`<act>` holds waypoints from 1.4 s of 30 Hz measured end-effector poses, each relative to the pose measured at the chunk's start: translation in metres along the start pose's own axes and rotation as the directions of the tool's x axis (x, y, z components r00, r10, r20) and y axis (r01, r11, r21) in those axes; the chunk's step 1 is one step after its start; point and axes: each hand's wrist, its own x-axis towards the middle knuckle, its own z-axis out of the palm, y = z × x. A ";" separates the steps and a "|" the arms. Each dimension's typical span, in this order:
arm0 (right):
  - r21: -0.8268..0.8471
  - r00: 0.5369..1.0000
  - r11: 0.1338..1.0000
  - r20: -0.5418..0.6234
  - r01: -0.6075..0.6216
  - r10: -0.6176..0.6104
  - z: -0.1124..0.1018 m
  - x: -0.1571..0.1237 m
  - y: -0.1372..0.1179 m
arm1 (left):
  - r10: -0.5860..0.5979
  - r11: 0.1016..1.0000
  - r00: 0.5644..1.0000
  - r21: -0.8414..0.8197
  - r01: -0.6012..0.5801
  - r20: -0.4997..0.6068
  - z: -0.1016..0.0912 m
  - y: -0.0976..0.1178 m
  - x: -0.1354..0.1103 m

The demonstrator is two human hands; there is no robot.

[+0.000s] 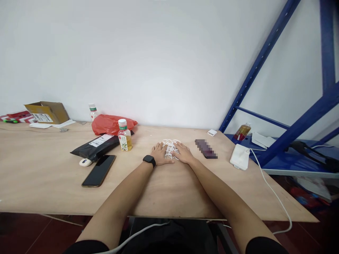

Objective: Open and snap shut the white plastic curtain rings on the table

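A tangled white cable bundle [169, 145] lies on the wooden table [53, 183] ahead of me. My left hand [160, 154], with a black watch on its wrist, rests on the bundle's left side, fingers stretched out. My right hand [182, 153] lies on the bundle's right side, fingers also spread flat over the loops. Both hands touch the cable; neither is wrapped round it.
A black phone [99, 170], a white mouse [85, 162], a black parcel bag [95, 146], a drink bottle [124, 135] and a red bag [111, 124] lie to the left. A white power bank [239, 157] with a cord and a blue rack [267, 53] stand to the right.
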 end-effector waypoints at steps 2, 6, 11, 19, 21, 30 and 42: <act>0.004 1.000 1.000 -0.008 0.025 -0.025 0.001 0.008 -0.001 | 0.004 1.000 1.000 -0.008 -0.004 -0.005 0.000 -0.005 0.005; 0.011 0.999 0.999 -0.024 0.040 -0.039 0.003 0.021 -0.004 | 0.002 1.000 1.000 -0.018 -0.002 0.001 0.000 -0.014 0.017; 0.012 0.996 0.996 -0.017 0.085 -0.084 0.002 0.029 -0.001 | -0.001 1.000 1.000 -0.006 0.001 0.018 -0.002 -0.023 0.029; -0.011 0.994 0.994 -0.023 0.109 -0.109 0.000 0.035 0.005 | -0.004 1.000 1.000 0.010 0.005 -0.026 -0.005 -0.028 0.036; -0.022 0.993 0.995 -0.060 0.102 -0.103 -0.002 0.035 0.003 | -0.004 1.000 1.000 -0.001 0.004 -0.031 -0.008 -0.027 0.036; 0.036 0.963 0.987 -0.225 0.159 -0.147 -0.009 0.024 -0.005 | -0.183 0.981 0.977 -0.077 0.176 -0.108 -0.011 -0.015 0.020; 0.180 0.926 0.967 -0.364 0.178 -0.102 -0.016 0.002 -0.019 | -0.176 0.969 0.908 -0.231 0.092 -0.380 -0.017 0.021 -0.016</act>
